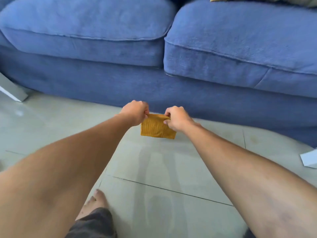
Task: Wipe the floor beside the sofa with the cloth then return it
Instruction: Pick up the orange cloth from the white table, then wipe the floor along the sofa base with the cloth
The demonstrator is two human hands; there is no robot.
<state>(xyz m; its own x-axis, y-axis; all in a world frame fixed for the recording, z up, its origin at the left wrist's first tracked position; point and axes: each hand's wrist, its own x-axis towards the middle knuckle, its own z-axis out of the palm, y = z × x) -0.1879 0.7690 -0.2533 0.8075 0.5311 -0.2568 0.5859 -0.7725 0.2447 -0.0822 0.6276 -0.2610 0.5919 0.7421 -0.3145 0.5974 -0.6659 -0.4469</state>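
A small mustard-yellow ribbed cloth (157, 128) hangs folded in the air above the pale tiled floor (163, 169). My left hand (135, 112) pinches its upper left corner and my right hand (178, 118) pinches its upper right corner. Both arms reach forward from the bottom of the view. The blue sofa (154, 79) fills the top half, its base just behind the cloth.
Two blue seat cushions (85, 23) lie on the sofa, with a patterned pillow (274, 0) at the top right. A grey angled furniture leg (12, 90) stands at the left and a white one (309, 159) at the right. My bare foot (96, 201) rests on the tiles.
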